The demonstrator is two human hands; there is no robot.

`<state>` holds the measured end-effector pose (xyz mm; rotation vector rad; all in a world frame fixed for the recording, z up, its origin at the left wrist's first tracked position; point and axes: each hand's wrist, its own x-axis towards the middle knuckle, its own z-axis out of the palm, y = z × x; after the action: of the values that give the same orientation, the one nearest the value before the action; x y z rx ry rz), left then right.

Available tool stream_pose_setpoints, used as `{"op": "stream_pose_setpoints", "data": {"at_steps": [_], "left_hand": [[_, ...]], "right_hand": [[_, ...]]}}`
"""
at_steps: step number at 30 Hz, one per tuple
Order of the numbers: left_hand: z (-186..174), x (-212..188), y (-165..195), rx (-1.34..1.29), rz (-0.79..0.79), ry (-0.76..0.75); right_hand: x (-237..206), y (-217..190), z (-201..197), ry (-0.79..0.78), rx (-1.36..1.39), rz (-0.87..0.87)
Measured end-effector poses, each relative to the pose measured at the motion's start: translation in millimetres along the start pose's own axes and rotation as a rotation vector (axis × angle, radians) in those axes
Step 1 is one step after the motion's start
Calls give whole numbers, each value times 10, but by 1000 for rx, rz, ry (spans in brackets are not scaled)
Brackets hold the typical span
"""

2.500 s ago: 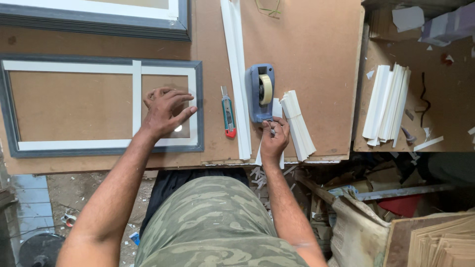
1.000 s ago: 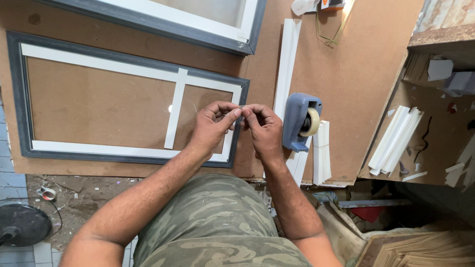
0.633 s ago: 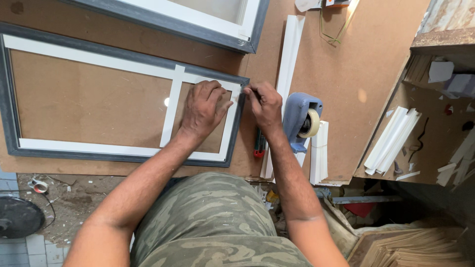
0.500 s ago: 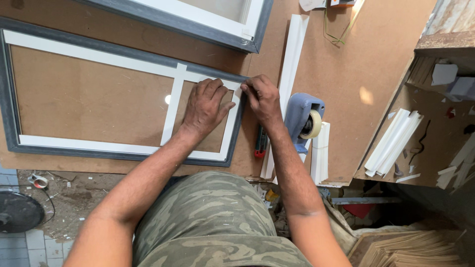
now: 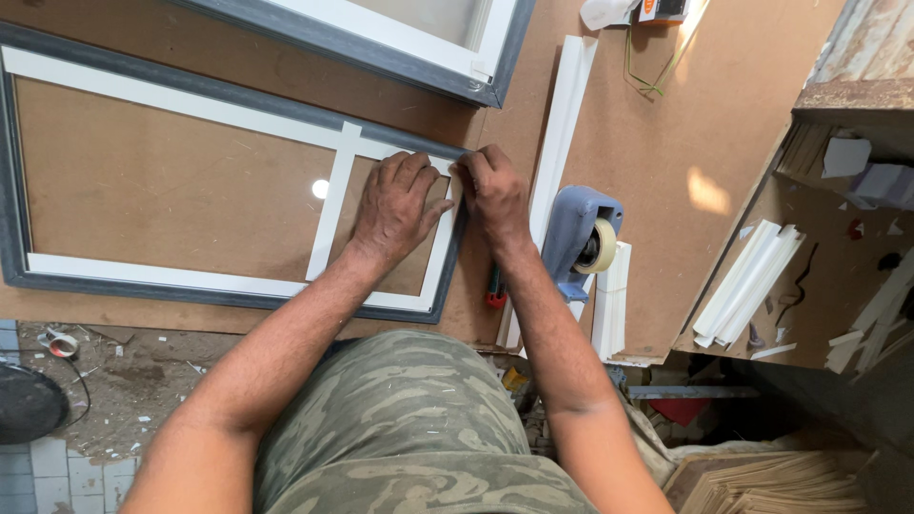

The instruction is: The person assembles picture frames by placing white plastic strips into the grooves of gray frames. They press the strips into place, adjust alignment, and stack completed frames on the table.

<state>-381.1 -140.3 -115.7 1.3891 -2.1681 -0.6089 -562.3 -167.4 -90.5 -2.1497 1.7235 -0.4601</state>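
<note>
Frame, grey with white strips, flat on counter. Left hand spread flat inside its corner; right hand fingers together, pressing corner edge.

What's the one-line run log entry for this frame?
left hand: flat on grey-and-white rectangular frame | right hand: pressing frame's top right corner | blue tape dispenser: beside, untouched

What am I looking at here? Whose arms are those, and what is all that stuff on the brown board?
The camera sits on a person's head and looks down, so those arms are their own. The left hand lies flat on a grey frame with white strips inside. The right hand presses the frame's top corner. Neither hand grips a tool. Beside them on the brown board sit a blue tape dispenser, a long white strip and a red-handled tool.
</note>
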Motion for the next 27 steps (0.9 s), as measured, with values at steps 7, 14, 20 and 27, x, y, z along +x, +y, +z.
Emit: {"op": "stream_pose_setpoints", "data": {"at_steps": [7, 14, 20, 27], "left_hand": [[-23, 3, 46, 19, -7, -30], [-54, 28, 103, 205, 45, -138], [-65, 33, 107, 235, -1, -249], [-135, 115, 201, 342, 22, -289]], "right_hand": [[6, -86, -36, 192, -117, 19], [-457, -162, -381, 301, 113, 310], [-1562, -62, -839, 573, -101, 487], [-2264, 420, -921, 411, 103, 830]]}}
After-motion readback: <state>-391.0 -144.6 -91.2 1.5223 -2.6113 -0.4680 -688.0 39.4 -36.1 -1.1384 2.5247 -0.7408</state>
